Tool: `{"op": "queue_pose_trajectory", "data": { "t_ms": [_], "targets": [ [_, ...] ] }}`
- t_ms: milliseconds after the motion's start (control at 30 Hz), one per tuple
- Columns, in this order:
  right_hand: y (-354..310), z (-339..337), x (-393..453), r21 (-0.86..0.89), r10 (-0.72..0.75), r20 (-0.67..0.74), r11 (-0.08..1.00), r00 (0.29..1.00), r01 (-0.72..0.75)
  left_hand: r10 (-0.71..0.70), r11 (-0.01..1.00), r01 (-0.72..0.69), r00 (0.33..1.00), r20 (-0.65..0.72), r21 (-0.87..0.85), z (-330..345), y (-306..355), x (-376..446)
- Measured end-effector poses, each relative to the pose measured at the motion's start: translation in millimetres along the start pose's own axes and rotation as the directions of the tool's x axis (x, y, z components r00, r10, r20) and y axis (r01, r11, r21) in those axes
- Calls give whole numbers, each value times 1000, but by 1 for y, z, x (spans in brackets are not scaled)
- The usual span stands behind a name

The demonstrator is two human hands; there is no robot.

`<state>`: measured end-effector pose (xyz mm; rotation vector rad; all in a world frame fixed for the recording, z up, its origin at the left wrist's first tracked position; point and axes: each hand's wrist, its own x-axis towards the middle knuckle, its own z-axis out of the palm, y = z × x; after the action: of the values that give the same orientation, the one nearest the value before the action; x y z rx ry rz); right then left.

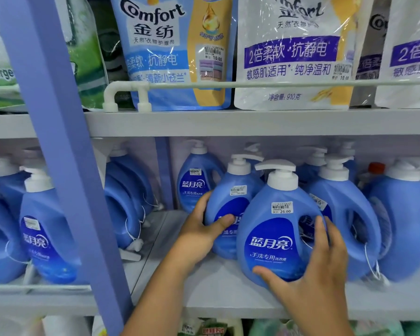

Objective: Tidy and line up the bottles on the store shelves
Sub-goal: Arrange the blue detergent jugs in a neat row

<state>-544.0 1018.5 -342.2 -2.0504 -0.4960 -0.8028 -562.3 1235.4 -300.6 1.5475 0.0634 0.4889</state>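
Blue detergent bottles with white pump caps stand on the middle shelf (228, 294). My right hand (310, 265) grips the front bottle (274, 229), thumb under its label and fingers at the handle hole. My left hand (201, 229) holds the second bottle (230, 202) just behind and to the left, thumb across its label. A third bottle (195, 180) stands further back left. To the right, two bottles (342, 207) (403, 219) are turned sideways with handles facing me.
A purple upright post (66, 166) splits the shelving. More blue bottles (44, 234) (124, 202) fill the left bay. Comfort softener pouches (170, 52) (294, 57) stand on the upper shelf behind a white rail (252, 84). Bare shelf shows left of my left hand.
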Motion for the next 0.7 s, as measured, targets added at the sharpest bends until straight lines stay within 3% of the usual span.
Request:
{"op": "queue_pose_trajectory", "data": {
  "t_ms": [100,433,567,700],
  "targets": [
    [-6,3,3,32,35,42,999,999,-36,28,999,-33,994,-110,-42,-15,-3,-5],
    [-29,22,21,97,61,228,992,972,-85,127,991,-96,887,-444,91,-37,-15,19],
    [-30,29,24,77,65,234,993,970,-85,168,968,-53,862,-478,245,-43,-20,32],
    [-36,43,27,59,51,248,996,967,-67,157,971,-51,873,-462,233,-46,-24,44]
  ]
}}
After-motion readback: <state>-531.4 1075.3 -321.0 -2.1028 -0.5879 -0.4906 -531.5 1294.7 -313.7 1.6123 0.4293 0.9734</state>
